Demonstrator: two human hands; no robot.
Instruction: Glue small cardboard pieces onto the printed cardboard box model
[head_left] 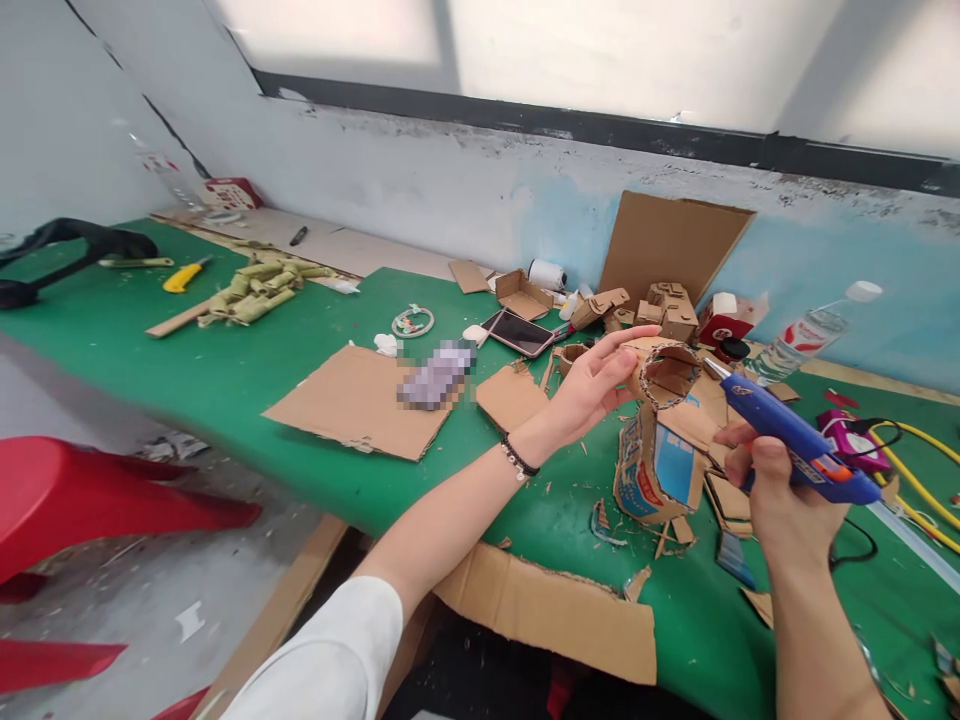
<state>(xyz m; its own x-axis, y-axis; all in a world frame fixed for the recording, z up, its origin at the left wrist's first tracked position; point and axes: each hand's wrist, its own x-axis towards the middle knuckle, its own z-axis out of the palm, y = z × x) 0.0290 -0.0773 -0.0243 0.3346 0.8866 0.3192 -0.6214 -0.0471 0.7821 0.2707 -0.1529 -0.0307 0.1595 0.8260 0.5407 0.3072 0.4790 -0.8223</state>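
Observation:
My left hand (592,385) is closed around a short cardboard tube (667,376), its round open end turned toward the right. In my right hand (787,490) is a blue hot glue gun (787,425), with a clear glue stick (919,545) coming out of its back. The metal nozzle points at the tube's rim; I cannot tell whether they touch. Beneath the tube stands a cut cardboard piece with blue print (652,475). Fingers of my right hand are partly hidden behind the gun.
A water bottle (810,330) stands behind the glue gun, near a purple power socket (851,438) with a yellow cable. Flat cardboard (360,400), a phone (517,332) and a yellow utility knife (184,276) lie on the green table (315,500). A red stool (67,490) stands left.

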